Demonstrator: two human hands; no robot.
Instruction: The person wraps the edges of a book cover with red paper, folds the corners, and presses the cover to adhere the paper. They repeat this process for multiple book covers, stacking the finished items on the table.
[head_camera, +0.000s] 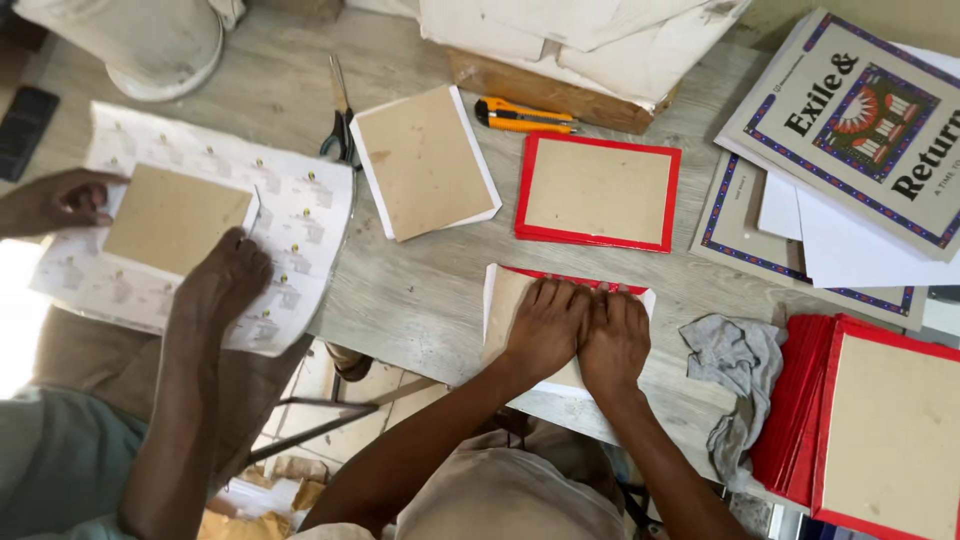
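Both hands flat on a board — pressing, not gripping.
Your left hand (545, 325) and right hand (613, 340) lie released, palms down, side by side on the red-edged cardboard piece (503, 305) at the worktop's (420, 290) near edge; finished red-framed board (598, 192) at 12 o'clock, grey rag (735, 355) at 3.

Both hands — left hand (545, 325), right hand (613, 340) — flat on a board (500, 310) at desk (420, 290) near edge. Behind it: framed board (598, 190); utility knife (522, 116) farther back. Cloth (735, 365) right, stack of boards (880, 430) at right edge.
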